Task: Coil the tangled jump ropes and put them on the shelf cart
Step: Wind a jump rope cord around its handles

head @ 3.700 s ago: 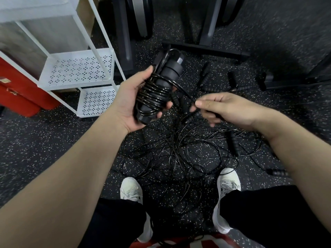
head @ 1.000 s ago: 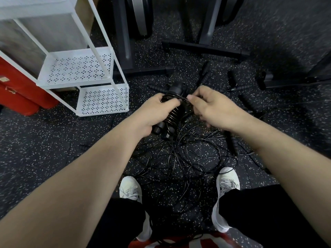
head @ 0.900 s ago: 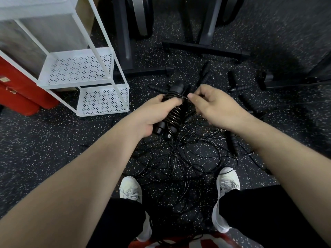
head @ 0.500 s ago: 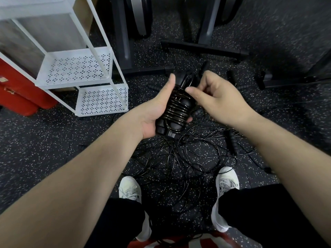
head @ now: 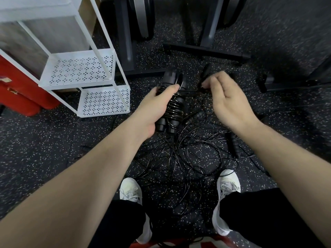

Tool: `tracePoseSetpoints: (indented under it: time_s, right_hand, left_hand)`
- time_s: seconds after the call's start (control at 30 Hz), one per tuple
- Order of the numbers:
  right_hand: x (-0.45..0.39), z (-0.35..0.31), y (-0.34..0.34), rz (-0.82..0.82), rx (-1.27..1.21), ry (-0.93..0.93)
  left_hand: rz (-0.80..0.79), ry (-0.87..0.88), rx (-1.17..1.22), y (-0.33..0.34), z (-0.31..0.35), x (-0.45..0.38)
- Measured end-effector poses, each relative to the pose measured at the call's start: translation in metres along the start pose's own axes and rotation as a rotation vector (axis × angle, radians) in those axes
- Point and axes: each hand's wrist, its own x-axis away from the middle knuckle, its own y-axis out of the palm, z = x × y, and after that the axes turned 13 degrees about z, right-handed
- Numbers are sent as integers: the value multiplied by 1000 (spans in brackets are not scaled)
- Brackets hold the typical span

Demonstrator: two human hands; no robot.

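My left hand [head: 155,104] grips a coiled jump rope [head: 173,104], two black handles side by side with thin black cord wound around them. My right hand [head: 227,99] is just to its right, fingertips curled and pinching the cord's loose end near the bundle's top. Under both hands, on the speckled floor, lies a tangle of black jump ropes [head: 184,158] with loose handles [head: 235,145] scattered around it. The white shelf cart [head: 84,68] stands at the left, its perforated shelves bare.
Black machine legs and floor bars [head: 206,49] cross the floor beyond the ropes. A red box [head: 19,93] sits behind the cart at the left. My white shoes [head: 131,190] stand on either side of the tangle's near edge.
The bundle went from raised and tilted in my left palm to lower, gripped from above. My right hand moved right, away from the bundle, drawing the cord end with it.
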Motion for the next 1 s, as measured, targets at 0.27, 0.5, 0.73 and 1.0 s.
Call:
tracePoseSetpoints:
  time_s: [0.27, 0.5, 0.73, 1.0]
  right_hand:
    - [-9, 5, 2, -11, -19, 394]
    - [-8, 7, 11, -185, -282, 929]
    - [-6, 9, 10, -262, -161, 942]
    - [-6, 11, 5, -332, -294, 946]
  left_hand:
    - [242, 378, -129, -2, -5, -1]
    - [214, 629, -383, 3, -11, 6]
    - [-8, 685, -592, 4, -11, 16]
    - [-160, 690, -605, 5, -12, 17]
